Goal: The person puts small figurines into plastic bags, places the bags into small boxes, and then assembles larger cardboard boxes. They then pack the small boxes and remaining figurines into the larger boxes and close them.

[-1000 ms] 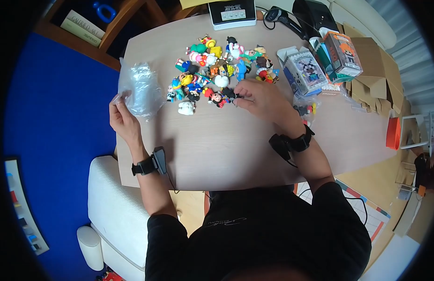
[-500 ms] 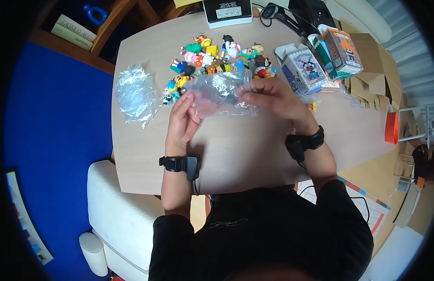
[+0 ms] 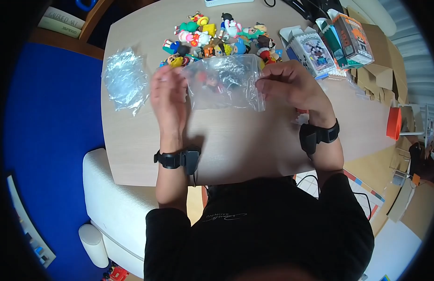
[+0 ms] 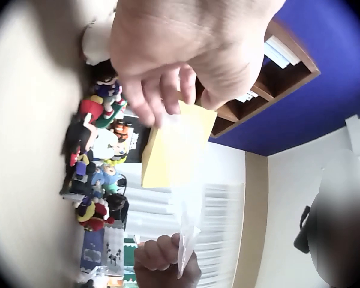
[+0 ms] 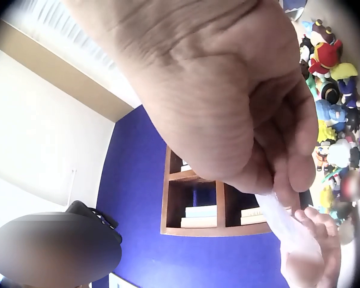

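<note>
A clear plastic zip bag [image 3: 231, 96] is held up over the table's figurines, which show through it. My right hand [image 3: 294, 86] pinches the bag's right edge between thumb and curled fingers. At the opposite edge, my left hand [image 3: 170, 96] is blurred; in the left wrist view its fingers [image 4: 168, 90] reach loosely toward the film, thumb apart. Seen from the right wrist, the bag [image 5: 297, 246] hangs from the right fingertips and overlaps the left hand [image 5: 330, 246]. Behind it spreads a pile of small colourful figurines [image 3: 238, 46], partly hidden.
A stack of clear plastic bags [image 3: 126, 80] lies at the table's left. Printed toy boxes [image 3: 313, 54] stand at the back right, beside flattened brown cardboard [image 3: 383, 70]. An orange-red container [image 3: 393, 124] is at the right edge.
My left hand went from the stack of bags to the middle with one bag, and its grip has since loosened. My right hand left the figurines and took the bag's right edge.
</note>
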Action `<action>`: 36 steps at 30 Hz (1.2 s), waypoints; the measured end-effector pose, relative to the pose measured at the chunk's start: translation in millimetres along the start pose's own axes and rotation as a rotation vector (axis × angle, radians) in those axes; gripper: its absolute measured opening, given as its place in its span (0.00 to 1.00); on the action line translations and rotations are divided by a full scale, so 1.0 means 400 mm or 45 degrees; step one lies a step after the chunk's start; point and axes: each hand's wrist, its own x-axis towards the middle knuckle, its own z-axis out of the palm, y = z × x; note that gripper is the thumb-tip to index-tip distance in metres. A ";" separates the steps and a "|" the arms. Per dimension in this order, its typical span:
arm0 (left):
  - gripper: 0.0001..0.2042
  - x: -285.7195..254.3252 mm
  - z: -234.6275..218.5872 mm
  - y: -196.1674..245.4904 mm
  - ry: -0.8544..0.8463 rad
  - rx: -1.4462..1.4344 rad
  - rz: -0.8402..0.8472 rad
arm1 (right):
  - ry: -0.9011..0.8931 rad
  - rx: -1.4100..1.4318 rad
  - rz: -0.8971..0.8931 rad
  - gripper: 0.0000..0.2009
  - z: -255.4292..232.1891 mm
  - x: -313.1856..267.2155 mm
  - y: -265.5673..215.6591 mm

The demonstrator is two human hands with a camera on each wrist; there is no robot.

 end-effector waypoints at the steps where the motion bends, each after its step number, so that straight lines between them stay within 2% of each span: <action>1: 0.09 0.000 0.004 0.001 0.076 0.047 0.209 | 0.019 -0.005 -0.016 0.06 0.005 -0.002 -0.002; 4: 0.10 -0.017 -0.037 0.039 -0.387 0.079 0.347 | 0.048 -0.122 -0.080 0.02 0.029 -0.009 -0.016; 7: 0.09 -0.063 -0.012 0.036 -0.701 0.492 0.002 | -0.002 -0.277 -0.112 0.03 0.079 -0.008 0.003; 8: 0.09 -0.066 0.002 0.032 -0.818 0.580 -0.108 | -0.070 -0.222 -0.183 0.04 0.092 -0.004 0.011; 10: 0.10 -0.071 0.028 0.028 -1.051 0.759 -0.333 | -0.174 -0.140 -0.109 0.05 0.115 0.004 0.025; 13: 0.11 -0.091 0.041 0.024 -1.077 0.705 -0.343 | -0.290 -0.086 -0.068 0.06 0.134 0.017 0.048; 18: 0.07 -0.083 0.034 0.029 -1.129 0.745 -0.269 | -0.410 0.243 0.066 0.07 0.140 0.023 0.051; 26: 0.01 -0.084 0.056 0.059 -1.081 0.797 -0.147 | -0.324 0.228 -0.005 0.09 0.143 0.023 0.061; 30: 0.04 -0.079 0.007 0.037 -0.976 0.760 -0.104 | -0.204 0.121 -0.056 0.10 0.149 0.012 0.036; 32: 0.06 -0.082 0.009 0.026 -0.890 0.680 -0.098 | -0.180 0.023 -0.160 0.09 0.151 0.010 0.044; 33: 0.06 -0.085 0.017 0.025 -0.896 0.690 -0.074 | -0.168 -0.024 -0.212 0.09 0.153 0.009 0.047; 36: 0.05 -0.091 0.038 0.030 -0.902 0.702 -0.055 | -0.148 -0.065 -0.183 0.09 0.161 0.006 0.042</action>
